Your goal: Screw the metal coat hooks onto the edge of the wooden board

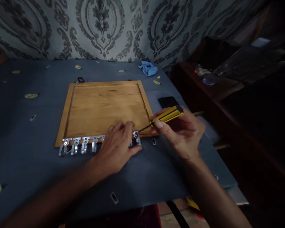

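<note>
A framed wooden board (109,107) lies flat on the blue cloth. Along its near edge runs a metal hook rail (85,141) with several silver hooks hanging over the edge. My left hand (116,145) grips the rail near its right end, fingers on the board's edge and thumb by the last hook; it hides the middle hooks. In my right hand (180,133) is a yellow-and-black screwdriver (167,116), held between thumb and fingers. The screwdriver's tip meets the rail at the rightmost hook (138,139). Whether a screw sits under the tip cannot be made out.
A black phone (168,102) lies right of the board, and a crumpled blue cloth (148,68) lies at the back. A small dark buckle-like piece (81,79) is behind the board. A patterned wall covering (99,28) rises behind. Dark furniture (204,85) stands at the right.
</note>
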The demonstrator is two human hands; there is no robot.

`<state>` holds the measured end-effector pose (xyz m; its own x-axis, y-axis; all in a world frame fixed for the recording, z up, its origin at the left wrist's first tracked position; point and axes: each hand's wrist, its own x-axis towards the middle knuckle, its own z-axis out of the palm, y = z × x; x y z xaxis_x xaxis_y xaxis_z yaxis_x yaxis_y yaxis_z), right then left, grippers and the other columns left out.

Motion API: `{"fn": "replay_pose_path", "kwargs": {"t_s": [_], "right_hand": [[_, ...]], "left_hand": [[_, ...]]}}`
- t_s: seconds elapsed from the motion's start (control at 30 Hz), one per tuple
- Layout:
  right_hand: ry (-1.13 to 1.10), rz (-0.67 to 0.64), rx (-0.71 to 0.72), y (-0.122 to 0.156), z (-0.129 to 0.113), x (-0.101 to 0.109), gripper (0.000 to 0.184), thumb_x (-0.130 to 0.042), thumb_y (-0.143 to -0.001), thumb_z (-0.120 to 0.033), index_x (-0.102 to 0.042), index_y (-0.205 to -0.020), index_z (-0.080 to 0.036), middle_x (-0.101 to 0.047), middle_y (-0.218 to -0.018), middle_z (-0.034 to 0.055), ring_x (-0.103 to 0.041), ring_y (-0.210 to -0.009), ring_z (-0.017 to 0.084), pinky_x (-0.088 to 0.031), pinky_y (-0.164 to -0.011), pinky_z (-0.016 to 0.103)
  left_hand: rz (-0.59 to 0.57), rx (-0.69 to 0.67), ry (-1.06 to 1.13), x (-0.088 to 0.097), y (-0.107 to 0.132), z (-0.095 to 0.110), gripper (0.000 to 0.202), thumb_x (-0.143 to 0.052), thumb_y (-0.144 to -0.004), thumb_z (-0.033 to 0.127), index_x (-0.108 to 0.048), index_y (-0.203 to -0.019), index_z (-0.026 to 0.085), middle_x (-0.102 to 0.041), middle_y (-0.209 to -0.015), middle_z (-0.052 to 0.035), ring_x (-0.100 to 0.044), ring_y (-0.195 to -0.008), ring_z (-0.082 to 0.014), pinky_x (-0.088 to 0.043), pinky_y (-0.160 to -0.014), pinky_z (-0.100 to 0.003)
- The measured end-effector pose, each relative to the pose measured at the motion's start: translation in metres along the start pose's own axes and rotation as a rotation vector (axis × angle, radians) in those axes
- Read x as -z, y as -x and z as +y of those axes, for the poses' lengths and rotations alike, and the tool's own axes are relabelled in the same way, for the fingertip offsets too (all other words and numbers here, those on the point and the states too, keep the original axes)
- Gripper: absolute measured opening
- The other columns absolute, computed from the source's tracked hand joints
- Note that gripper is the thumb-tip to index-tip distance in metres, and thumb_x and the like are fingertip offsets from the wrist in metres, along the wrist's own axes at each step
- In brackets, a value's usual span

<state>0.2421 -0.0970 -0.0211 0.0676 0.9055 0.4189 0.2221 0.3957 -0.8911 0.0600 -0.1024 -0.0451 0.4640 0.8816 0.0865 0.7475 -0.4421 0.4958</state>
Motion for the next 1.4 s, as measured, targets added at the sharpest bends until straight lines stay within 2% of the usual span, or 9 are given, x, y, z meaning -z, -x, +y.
{"fn": "replay_pose_path", "kwargs": {"t_s": [0.37,0.53,0.93,1.2,1.4], "right_hand": [[-0.014,-0.029,-0.021,0.0005,0.0002,-0.0003,0.017,-0.081,-0.081,-0.038,-0.07,-0.083,-0.024,-0.068,-0.077,-0.0006,-0.064,-0.053,0.013,-0.057,-0.05,0.028],[-0.014,0.014,-0.023,0.0011,0.0001,0.0,0.021,-0.08,-0.081,-0.042,-0.069,-0.079,-0.024,-0.066,-0.076,-0.0002,-0.063,-0.051,0.013,-0.057,-0.048,0.029],[-0.01,-0.017,-0.024,0.0009,0.0026,-0.0002,0.021,-0.08,-0.081,-0.039,-0.067,-0.077,-0.023,-0.066,-0.074,-0.0002,-0.063,-0.052,0.013,-0.054,-0.047,0.028],[0.039,-0.086,-0.01,0.0009,0.0005,0.0028,0.02,-0.079,-0.081,-0.041,-0.071,-0.083,-0.023,-0.069,-0.075,-0.0002,-0.064,-0.053,0.013,-0.054,-0.048,0.027],[0.012,-0.16,0.017,0.0003,-0.0022,0.0049,0.013,-0.077,-0.085,-0.036,-0.072,-0.085,-0.024,-0.075,-0.089,0.0008,-0.064,-0.052,0.011,-0.053,-0.05,0.027]], "left_hand": [[-0.007,0.004,0.006,-0.0004,-0.0014,0.0003,0.047,-0.083,-0.079,0.029,-0.046,-0.108,0.021,-0.066,-0.109,-0.007,-0.062,-0.106,-0.0299,-0.049,-0.09,-0.046],[0.013,0.008,0.018,-0.0019,-0.0007,-0.0002,0.047,-0.082,-0.079,0.028,-0.046,-0.108,0.022,-0.066,-0.108,-0.0064,-0.062,-0.107,-0.0291,-0.049,-0.091,-0.046],[-0.011,0.013,-0.006,0.0007,-0.0013,0.0019,0.048,-0.083,-0.077,0.03,-0.046,-0.107,0.022,-0.067,-0.108,-0.0068,-0.063,-0.105,-0.0298,-0.05,-0.09,-0.046],[-0.005,0.014,0.025,0.0005,-0.0008,0.0011,0.044,-0.081,-0.079,0.028,-0.047,-0.107,0.022,-0.066,-0.108,-0.0068,-0.062,-0.105,-0.0299,-0.05,-0.09,-0.047],[-0.003,0.007,0.016,0.0006,-0.0007,0.0009,0.046,-0.082,-0.079,0.028,-0.047,-0.109,0.021,-0.066,-0.109,-0.007,-0.062,-0.105,-0.0293,-0.049,-0.09,-0.046]]}}
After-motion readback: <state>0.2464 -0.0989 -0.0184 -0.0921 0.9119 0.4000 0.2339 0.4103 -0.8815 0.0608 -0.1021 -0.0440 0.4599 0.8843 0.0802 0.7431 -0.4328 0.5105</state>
